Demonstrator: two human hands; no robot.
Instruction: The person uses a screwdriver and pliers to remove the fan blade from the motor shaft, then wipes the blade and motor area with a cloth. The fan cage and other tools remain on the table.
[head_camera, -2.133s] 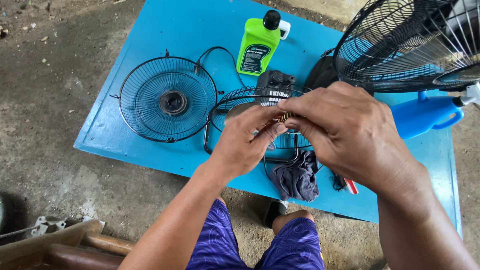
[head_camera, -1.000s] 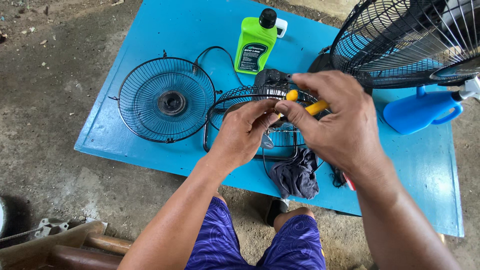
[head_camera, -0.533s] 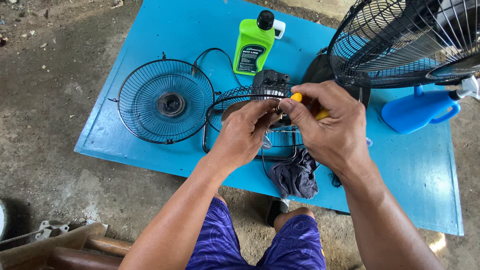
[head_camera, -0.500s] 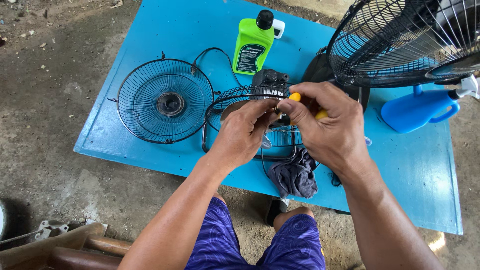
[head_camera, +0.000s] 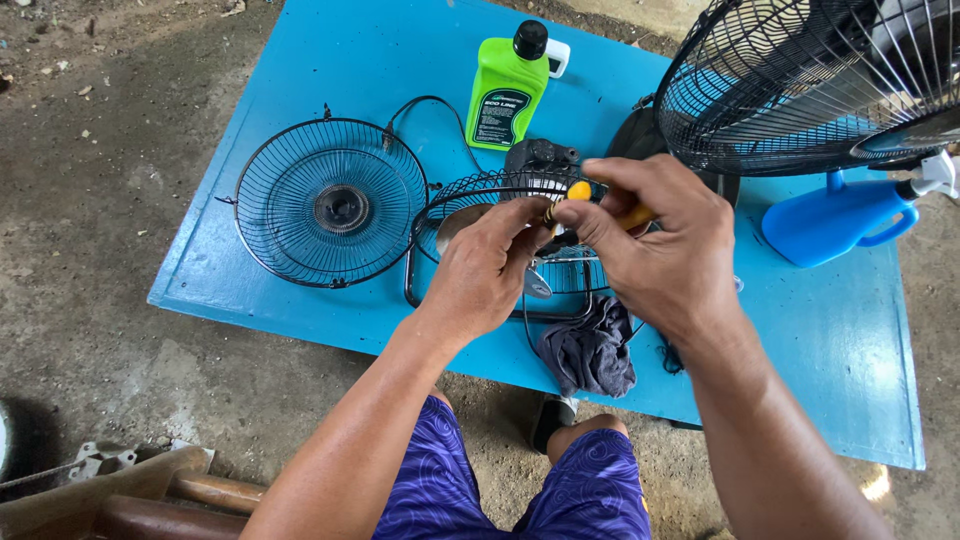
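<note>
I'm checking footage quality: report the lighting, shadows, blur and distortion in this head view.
Head view: soft, even daylight, no harsh glare; faint shadows under the wire fan guard on the blue table. Both hands and the yellow-handled tool are sharp. Wide-angle distortion bends the table edges and stretches the big fan.

I look down on a bright blue painted flat board (head_camera: 300, 60), a low table set slantwise across the view; I place everything else by it. Around the board, rough grey concrete floor (head_camera: 110, 380) with scattered grit and small stones, thicker beyond its far-left corner. Below the board's near-left corner, at the frame's bottom edge, brown rounded wooden poles (head_camera: 210, 492) beside a pale bent metal scrap (head_camera: 95, 462). Off the near-right corner, a small bright patch of daylight (head_camera: 876, 484) on the ground. Soft, even outdoor light, no hard shadows.
</note>
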